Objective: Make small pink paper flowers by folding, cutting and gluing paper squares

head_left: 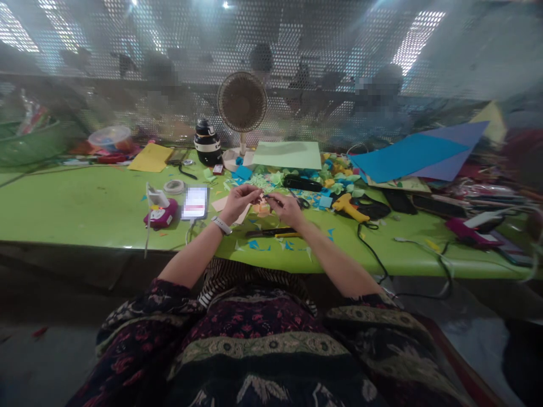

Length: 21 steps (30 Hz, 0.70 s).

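Note:
Over the green table, my left hand (pixel 236 203) and my right hand (pixel 289 208) meet almost fingertip to fingertip. The left fingers are pinched on something too small to make out. My right fingers are also closed, around a small dark thing whose kind is hidden. Peach paper pieces (pixel 261 210) lie just under the fingertips. Black-handled scissors (pixel 302 202) rest beside my right hand. Nearer to me lies a black and yellow cutter (pixel 271 232), among blue paper scraps (pixel 254 245).
Left are a phone (pixel 195 203), a tape roll (pixel 173 186) and a purple power block (pixel 161 213). A fan (pixel 242 103) and black bottle (pixel 207 144) stand behind. A yellow glue gun (pixel 350 207), its cord trailing, and blue sheets (pixel 411 155) lie right.

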### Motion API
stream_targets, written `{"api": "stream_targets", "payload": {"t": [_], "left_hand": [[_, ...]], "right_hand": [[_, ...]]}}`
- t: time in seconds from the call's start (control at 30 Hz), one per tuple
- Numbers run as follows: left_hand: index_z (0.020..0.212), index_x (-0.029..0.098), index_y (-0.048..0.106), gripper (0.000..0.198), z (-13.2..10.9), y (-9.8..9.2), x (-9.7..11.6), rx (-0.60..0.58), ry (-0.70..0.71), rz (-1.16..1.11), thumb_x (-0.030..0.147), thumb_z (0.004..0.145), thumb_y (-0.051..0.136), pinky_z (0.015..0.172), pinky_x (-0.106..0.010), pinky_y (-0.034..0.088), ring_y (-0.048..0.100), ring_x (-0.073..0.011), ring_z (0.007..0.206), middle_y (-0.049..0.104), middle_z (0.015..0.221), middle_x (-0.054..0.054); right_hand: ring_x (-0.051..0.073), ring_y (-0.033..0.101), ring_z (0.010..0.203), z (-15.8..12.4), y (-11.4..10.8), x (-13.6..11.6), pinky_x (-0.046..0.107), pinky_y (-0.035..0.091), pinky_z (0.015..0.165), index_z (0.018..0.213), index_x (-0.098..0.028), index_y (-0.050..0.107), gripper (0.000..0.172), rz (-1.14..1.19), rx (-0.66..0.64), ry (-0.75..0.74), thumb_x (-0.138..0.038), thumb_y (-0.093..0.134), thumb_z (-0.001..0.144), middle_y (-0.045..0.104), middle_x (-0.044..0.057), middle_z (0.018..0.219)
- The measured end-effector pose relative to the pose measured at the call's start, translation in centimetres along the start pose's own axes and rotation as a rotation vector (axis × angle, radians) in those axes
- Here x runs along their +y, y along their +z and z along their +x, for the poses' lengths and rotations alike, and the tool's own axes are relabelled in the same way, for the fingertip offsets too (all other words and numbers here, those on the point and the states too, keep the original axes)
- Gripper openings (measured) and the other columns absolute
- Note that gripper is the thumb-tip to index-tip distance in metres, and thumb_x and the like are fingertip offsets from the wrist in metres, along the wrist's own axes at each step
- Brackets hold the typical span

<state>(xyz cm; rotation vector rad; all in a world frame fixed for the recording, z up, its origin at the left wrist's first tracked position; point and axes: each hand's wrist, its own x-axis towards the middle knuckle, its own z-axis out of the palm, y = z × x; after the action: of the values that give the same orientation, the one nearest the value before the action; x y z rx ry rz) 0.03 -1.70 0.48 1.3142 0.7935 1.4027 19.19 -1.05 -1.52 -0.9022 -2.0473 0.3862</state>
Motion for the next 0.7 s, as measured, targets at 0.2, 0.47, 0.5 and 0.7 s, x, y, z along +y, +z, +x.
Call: {"api": "stream_targets", "payload": {"t": [0.2,0.47,0.5,0.7], "left_hand": [[0.081,0.014,0.073,0.044,0.08,-0.10,-0.11,-0.028,-0.041,0.005,0.050,0.061,0.089,0.062,-0.026,0.051,0.061,-0.0108,0.059,0.069,0.067,-0.002],[0.070,0.015,0.069,0.047,0.00,0.03,0.07,-0.024,-0.020,0.021,0.056,0.058,0.089,0.059,-0.024,0.049,0.058,-0.0092,0.056,0.066,0.061,-0.001],[0.068,0.015,0.068,0.047,-0.01,0.04,0.07,-0.018,-0.011,0.024,0.056,0.058,0.089,0.058,-0.024,0.048,0.058,-0.0089,0.055,0.065,0.060,0.000],[0.071,0.014,0.071,0.042,-0.08,-0.04,0.05,-0.014,-0.012,-0.008,0.050,0.061,0.090,0.059,-0.025,0.048,0.058,-0.0092,0.055,0.066,0.061,-0.002]], "right_hand": [[0.023,0.072,0.090,-0.02,0.08,0.15,0.037,0.057,0.084,0.106,-0.021,0.076,0.037,0.051,0.016,0.013,-0.048,0.054,0.097,0.078,0.008,0.105],[0.023,0.072,0.085,-0.05,0.10,-0.19,0.034,0.055,0.078,0.103,-0.019,0.075,0.037,0.035,-0.004,-0.003,-0.047,0.052,0.097,0.078,0.008,0.100],[0.022,0.072,0.084,-0.05,0.11,-0.26,0.034,0.055,0.077,0.103,-0.019,0.075,0.036,0.037,-0.008,-0.001,-0.047,0.052,0.097,0.078,0.008,0.097],[0.023,0.071,0.082,-0.03,0.03,-0.22,0.034,0.054,0.074,0.104,-0.018,0.074,0.037,0.050,-0.016,0.011,-0.047,0.051,0.098,0.077,0.009,0.096]]}}
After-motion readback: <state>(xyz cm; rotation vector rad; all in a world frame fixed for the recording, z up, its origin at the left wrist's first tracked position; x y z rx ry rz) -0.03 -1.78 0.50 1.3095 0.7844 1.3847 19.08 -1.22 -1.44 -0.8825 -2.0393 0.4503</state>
